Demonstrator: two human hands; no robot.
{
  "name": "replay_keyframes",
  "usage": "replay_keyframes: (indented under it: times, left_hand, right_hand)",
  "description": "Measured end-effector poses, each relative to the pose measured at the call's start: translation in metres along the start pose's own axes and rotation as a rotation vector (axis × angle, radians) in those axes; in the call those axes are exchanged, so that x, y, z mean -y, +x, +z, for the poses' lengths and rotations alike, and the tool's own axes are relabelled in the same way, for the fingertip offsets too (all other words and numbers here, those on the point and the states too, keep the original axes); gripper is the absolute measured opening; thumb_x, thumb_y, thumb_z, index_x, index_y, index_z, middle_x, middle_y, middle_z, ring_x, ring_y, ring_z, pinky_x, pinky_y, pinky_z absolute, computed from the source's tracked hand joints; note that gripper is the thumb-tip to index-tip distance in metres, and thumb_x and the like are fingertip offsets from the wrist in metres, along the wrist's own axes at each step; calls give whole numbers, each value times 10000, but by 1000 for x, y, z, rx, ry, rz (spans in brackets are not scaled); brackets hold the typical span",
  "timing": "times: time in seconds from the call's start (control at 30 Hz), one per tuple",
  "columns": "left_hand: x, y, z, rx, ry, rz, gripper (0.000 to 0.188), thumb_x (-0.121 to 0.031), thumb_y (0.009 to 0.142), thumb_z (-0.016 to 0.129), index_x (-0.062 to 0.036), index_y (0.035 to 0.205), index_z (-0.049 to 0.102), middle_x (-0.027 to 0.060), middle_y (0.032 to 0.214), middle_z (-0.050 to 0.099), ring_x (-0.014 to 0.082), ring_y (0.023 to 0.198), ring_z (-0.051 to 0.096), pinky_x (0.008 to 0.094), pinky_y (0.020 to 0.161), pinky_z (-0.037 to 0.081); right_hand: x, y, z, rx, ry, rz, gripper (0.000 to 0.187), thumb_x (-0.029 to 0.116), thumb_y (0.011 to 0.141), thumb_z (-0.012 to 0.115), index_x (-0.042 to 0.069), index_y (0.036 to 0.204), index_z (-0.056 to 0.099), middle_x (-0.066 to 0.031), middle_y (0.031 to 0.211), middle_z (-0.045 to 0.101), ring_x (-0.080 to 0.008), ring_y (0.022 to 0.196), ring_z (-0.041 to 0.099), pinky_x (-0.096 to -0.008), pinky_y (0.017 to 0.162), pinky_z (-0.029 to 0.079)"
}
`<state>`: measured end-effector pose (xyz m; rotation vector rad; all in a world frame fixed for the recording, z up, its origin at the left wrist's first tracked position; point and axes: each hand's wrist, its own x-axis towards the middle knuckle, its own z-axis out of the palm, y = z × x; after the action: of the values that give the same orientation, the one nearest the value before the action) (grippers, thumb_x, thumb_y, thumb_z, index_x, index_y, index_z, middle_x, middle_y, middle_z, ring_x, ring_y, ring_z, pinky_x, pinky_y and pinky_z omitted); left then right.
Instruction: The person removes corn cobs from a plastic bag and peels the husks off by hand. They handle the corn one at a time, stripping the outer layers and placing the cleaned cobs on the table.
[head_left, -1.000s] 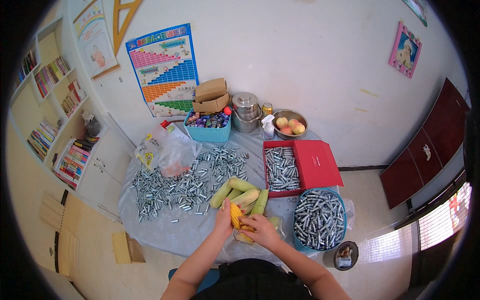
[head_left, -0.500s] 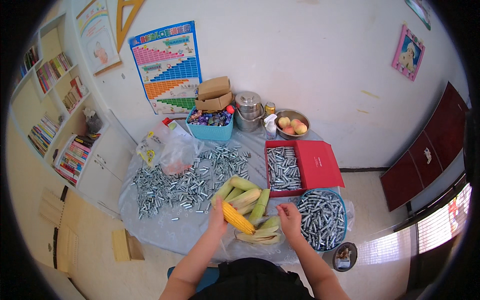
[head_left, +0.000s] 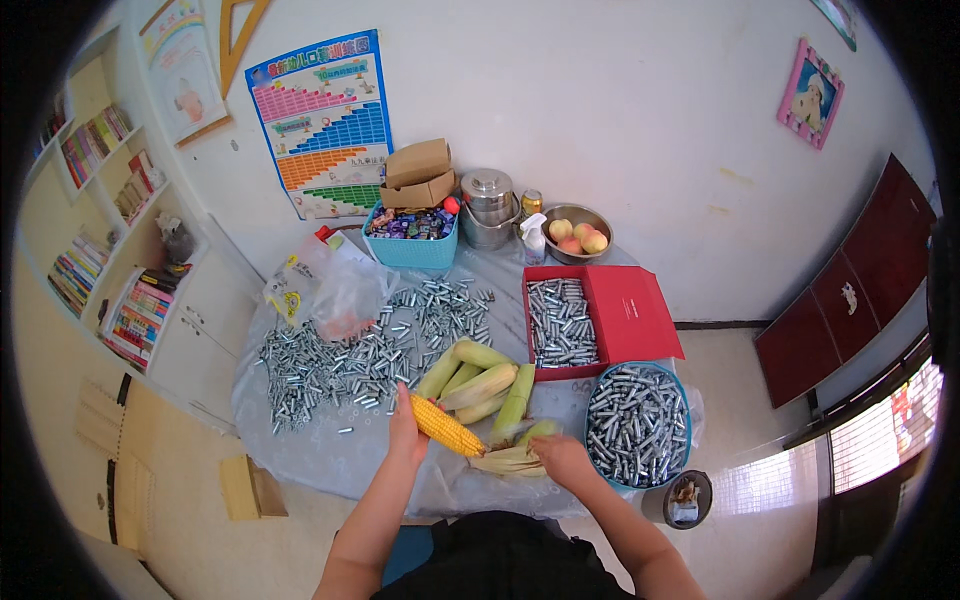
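My left hand (head_left: 405, 430) is closed around the butt end of a bare yellow corn cob (head_left: 447, 427), its tip slanting down to the right. My right hand (head_left: 563, 458) is over the loose pale husks (head_left: 505, 462) at the table's near side, fingers curled together at their right end. Whatever those fingertips pinch, if anything, is hidden. Just beyond the cob lies a pile of corn ears still in green husks (head_left: 480, 388). One green ear (head_left: 513, 402) points toward me at the pile's right. Clear plastic (head_left: 470, 492) is spread under the husks.
Many small metal cylinders (head_left: 335, 375) cover the table's left. More fill a red box (head_left: 562, 325) and a blue basket (head_left: 640, 425). Behind stand a turquoise basket (head_left: 412, 252), a steel pot (head_left: 488, 208), a spray bottle (head_left: 533, 240) and a bowl of peaches (head_left: 578, 235). A bin (head_left: 690, 500) is at right.
My right hand has moved left and down onto the loose husks, its fingers turned toward them. The cob in my left hand has shifted slightly left. The whole view has shifted a little.
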<state>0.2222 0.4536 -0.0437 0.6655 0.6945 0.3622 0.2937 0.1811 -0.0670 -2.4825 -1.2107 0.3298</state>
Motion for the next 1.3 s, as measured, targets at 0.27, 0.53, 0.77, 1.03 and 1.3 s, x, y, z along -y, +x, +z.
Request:
replay_keyframes:
  times: [0.27, 0.53, 0.77, 1.03, 1.3]
  left_hand:
    - [8, -8, 1, 51, 54, -11, 610, -600, 812, 461, -14, 978, 432, 124, 865, 535, 277, 799, 578, 417, 740, 493]
    - [23, -27, 3, 1, -14, 68, 617, -602, 813, 456, -17, 1005, 421, 121, 882, 531, 281, 795, 578, 438, 744, 493]
    - [45, -63, 27, -3, -46, 41, 586, -544, 853, 445, 9, 1042, 410, 123, 861, 525, 281, 778, 576, 411, 718, 494]
    - [56, -85, 48, 90, 117, -75, 596, -548, 875, 382, -22, 1155, 398, 163, 964, 588, 293, 779, 592, 421, 735, 492]
    - [65, -89, 65, 171, 270, -106, 599, -532, 894, 347, -27, 1215, 377, 160, 956, 598, 290, 778, 597, 411, 724, 494]
  right_hand:
    - [-28, 3, 42, -65, -401, -127, 133, 225, 738, 587, 110, 782, 638, -56, 736, 588, -243, 767, 598, -388, 690, 434]
    - [-33, 9, -9, 114, -375, -60, 205, 258, 720, 612, 89, 836, 623, -59, 762, 588, -236, 767, 588, -397, 666, 437]
    - [-53, 12, -25, -43, -229, -303, 234, 294, 735, 612, 69, 798, 621, -91, 712, 566, -295, 683, 577, -399, 599, 461]
    - [-46, 7, -44, 19, 230, -207, 259, 264, 766, 613, 133, 989, 596, -70, 797, 611, -242, 707, 598, -348, 624, 476]
    - [-35, 9, -27, 133, 921, -10, 393, 182, 840, 553, 15, 1164, 408, -84, 745, 610, -134, 592, 585, -261, 582, 471]
